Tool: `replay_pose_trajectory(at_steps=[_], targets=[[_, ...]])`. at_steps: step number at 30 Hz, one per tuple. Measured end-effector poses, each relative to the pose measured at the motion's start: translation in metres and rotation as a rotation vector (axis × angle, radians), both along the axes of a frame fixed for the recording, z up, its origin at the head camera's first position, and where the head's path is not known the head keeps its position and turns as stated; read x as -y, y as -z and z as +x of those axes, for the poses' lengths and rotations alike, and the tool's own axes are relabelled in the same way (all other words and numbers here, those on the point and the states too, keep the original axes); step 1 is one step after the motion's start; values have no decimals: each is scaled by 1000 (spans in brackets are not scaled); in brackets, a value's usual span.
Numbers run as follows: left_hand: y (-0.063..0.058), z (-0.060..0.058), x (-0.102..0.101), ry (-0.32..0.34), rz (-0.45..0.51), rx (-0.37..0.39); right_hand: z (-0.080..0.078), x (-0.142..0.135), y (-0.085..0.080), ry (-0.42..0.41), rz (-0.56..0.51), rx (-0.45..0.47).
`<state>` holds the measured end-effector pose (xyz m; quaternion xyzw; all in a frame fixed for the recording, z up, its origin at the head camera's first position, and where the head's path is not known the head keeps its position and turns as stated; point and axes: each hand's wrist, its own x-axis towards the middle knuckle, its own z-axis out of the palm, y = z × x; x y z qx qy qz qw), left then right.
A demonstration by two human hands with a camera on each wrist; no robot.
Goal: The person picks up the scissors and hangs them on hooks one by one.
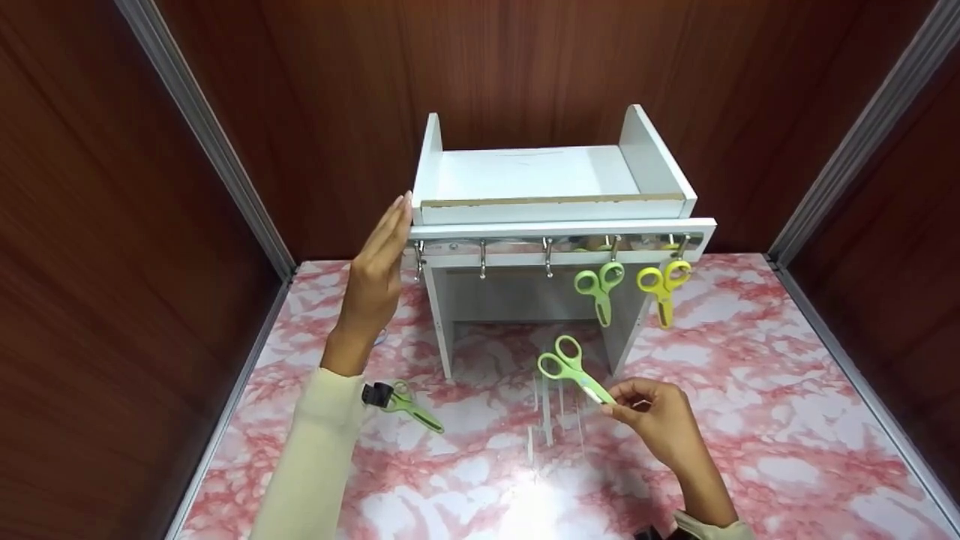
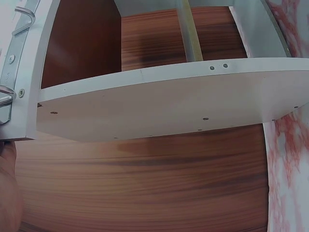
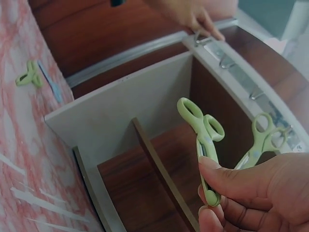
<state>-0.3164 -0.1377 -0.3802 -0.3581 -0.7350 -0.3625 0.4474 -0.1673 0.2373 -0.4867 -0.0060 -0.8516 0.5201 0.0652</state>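
Observation:
My right hand (image 1: pixel 660 420) pinches a pair of light green scissors (image 1: pixel 574 369) by the blade end, handle loops pointing up toward the rack. My left hand (image 1: pixel 373 277) rests with straight fingers against the left end of the white shelf rack (image 1: pixel 555 226). Several metal hooks line the rack's front rail. Green scissors (image 1: pixel 602 291) hang from one hook near the right, and yellow scissors (image 1: pixel 664 291) hang from the rightmost one. In the right wrist view, the held scissors (image 3: pixel 205 140) are apart from the rail. Another green pair (image 1: pixel 416 412) lies on the table beside my left forearm.
The rack stands on a red-and-white marbled table (image 1: pixel 750 420), enclosed by brown wood-patterned walls (image 1: pixel 525 67). Its open top tray (image 1: pixel 525 172) has raised sides. A blue item (image 3: pixel 49 82) lies beside the green scissors on the table. Whitish streaks mark the table in front.

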Motion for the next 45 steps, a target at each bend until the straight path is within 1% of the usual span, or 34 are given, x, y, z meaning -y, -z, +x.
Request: replay_pose_trajectory(at_steps=[7,14,19,20,26,28,37,45], targets=[[-1,0,0,3,-1,4,-1,2,-7,2,-49,-14],[0,1,0,8,0,15,0,4,-16,6,-32,-73],[-1,1,0,11,5,12,1,7,-21,12,-41,-107],[-1,1,0,10,5,11,2,9,-25,20,-44,-104],[-1,1,-1,12,4,5,3,11,-30,41,-86,-88],[-1,1,-1,13,3,5,1,10,-30,38,-102,-94],[0,1,0,10,-2,12,0,13,-38,38,-105,-139],[-1,0,0,5,-4,7,-1,17,-46,31,-117,-183]])
